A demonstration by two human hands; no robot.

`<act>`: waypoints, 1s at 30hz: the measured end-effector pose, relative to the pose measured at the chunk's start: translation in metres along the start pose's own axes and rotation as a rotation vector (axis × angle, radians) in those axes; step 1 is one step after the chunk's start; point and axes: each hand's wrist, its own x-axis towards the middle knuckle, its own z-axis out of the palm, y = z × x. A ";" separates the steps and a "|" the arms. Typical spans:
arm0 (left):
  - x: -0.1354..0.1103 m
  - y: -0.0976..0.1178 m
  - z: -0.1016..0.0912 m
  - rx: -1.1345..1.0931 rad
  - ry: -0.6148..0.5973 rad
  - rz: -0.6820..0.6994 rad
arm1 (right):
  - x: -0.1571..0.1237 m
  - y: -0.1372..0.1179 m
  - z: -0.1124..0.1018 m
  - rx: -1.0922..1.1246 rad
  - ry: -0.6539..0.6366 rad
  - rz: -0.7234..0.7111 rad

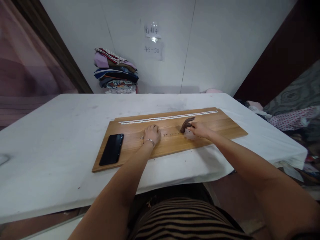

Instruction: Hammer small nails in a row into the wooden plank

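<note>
A brown wooden board [135, 146] lies on a white-covered table. My right hand [200, 129] is closed around the handle of a claw hammer [185, 126], whose head is low over the right middle of the board. I cannot tell whether the head touches the wood. A row of small nails [171, 134] stands in the board between my hands. My left hand [152, 134], with a bracelet at the wrist, rests palm down on the board, its fingers lying on the wood. Thin loose nails [142, 137] show at its left side; what is beneath the palm is hidden.
A black phone [111, 149] lies on the board's left end. Two white strips [167, 117] run along its far edge. Folded clothes [117, 71] are stacked beyond the white table [62, 143], against the wall. Paper notes [153, 41] hang on the wall.
</note>
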 end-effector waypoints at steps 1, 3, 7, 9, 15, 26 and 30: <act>0.000 0.000 0.000 0.004 -0.004 -0.002 | 0.000 0.001 0.000 0.003 -0.001 0.001; 0.000 0.000 0.000 0.008 -0.010 -0.003 | 0.000 0.002 0.000 0.016 0.005 0.004; 0.000 -0.001 0.000 -0.001 -0.016 0.001 | -0.001 0.002 -0.001 0.060 0.027 0.009; 0.000 0.000 -0.001 -0.008 -0.018 -0.009 | 0.000 0.002 -0.001 0.060 0.024 0.008; -0.001 0.001 -0.002 -0.018 -0.009 0.000 | 0.000 0.001 0.001 0.029 0.014 0.009; 0.000 0.000 0.000 -0.009 -0.002 0.006 | 0.001 0.000 -0.001 0.048 -0.002 0.002; 0.000 0.000 0.001 -0.010 -0.001 0.006 | 0.002 0.000 0.002 0.012 0.013 -0.004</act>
